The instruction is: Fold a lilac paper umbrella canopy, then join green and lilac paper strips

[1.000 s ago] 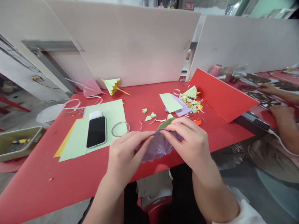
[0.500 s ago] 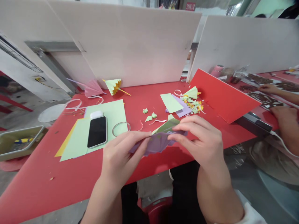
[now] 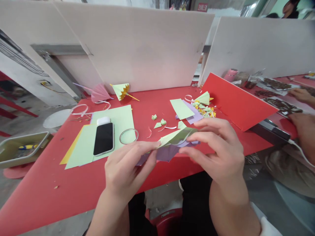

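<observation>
Over red table (image 3: 36, 196) | both hands (image 3: 123, 170) pinch folded paper (image 3: 172, 144)

- 1 phone (image 3: 103, 138)
- 1 white case (image 3: 103, 120)
- 1 clear ring (image 3: 128, 136)
- 3 paper umbrellas: pink umbrella (image 3: 99, 94), green-yellow umbrella (image 3: 120, 90), green umbrella (image 3: 203, 97) by the scraps
- 1 green-purple paper piece (image 3: 176, 141)
- 2 own hands: left hand (image 3: 125, 170), right hand (image 3: 216, 150)
- 2 co-worker hands: far hand (image 3: 301, 95), near hand (image 3: 306, 131)
- 1 tray (image 3: 24, 159)
- 1 leaning red board (image 3: 236, 101)
</observation>
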Available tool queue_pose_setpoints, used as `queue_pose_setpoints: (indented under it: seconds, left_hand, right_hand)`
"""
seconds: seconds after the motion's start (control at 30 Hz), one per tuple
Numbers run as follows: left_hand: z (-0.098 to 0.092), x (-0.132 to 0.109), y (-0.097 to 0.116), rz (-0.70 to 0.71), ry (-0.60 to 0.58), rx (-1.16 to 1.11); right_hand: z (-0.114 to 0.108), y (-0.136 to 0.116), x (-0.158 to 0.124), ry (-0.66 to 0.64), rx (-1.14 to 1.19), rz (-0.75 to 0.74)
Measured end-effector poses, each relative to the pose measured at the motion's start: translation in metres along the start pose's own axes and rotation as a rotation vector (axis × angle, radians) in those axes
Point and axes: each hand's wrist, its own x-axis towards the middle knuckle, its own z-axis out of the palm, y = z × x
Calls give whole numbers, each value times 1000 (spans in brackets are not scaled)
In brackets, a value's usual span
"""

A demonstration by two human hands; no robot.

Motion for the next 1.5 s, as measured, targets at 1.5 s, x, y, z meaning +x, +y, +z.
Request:
queue_pose_setpoints:
  seconds: [1.5]
  left_hand:
    - [3,-5,-4,189,122,38]
  right_hand:
    - [-20,-10,0,-466,191,182]
